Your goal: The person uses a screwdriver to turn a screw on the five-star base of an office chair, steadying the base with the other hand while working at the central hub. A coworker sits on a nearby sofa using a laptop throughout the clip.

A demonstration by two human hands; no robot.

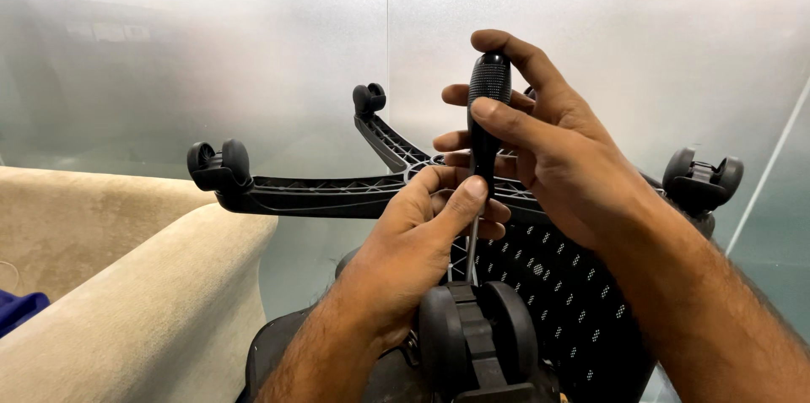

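Upturned office chair base (337,192) against frosted glass wall (211,32), beige sofa (126,285) left.
I see right hand (548,150) gripping screwdriver (487,129); left hand (413,251) pinching its shaft above caster (477,340).

A: Do you see any boxes, bags or packets here?

B: No. There are none, near or far.

A: Any labels or signs?

B: None that I can make out.

A: Is there a screen, like a phone or a TV?

B: No screen on the left or on the right.
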